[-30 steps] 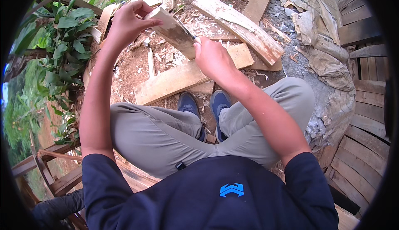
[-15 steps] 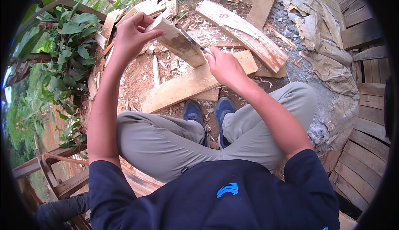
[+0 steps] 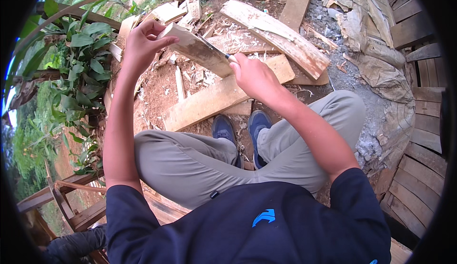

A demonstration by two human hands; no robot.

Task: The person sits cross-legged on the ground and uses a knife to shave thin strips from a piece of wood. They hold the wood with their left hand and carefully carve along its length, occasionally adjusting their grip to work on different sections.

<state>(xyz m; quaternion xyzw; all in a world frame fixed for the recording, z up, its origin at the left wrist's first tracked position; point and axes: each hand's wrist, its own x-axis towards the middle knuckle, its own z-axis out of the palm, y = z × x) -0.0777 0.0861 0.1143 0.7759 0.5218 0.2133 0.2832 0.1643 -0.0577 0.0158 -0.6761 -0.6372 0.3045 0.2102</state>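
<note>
- Left hand has its grip clamped on the far end of the wood piece, held up over the knees.
- Right hand, closed on a knife, is carving; the next stroke needs a steady hold.

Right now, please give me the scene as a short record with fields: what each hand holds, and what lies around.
left hand: grips the upper end of a wood piece, held up in front
right hand: closed on a knife, blade laid on the wood piece
posture: seated, knees bent, dark shoes together
ground: long plank near the shoes, wood shavings, more boards beyond
left side: green plants
right side: crumpled sacks
</note>
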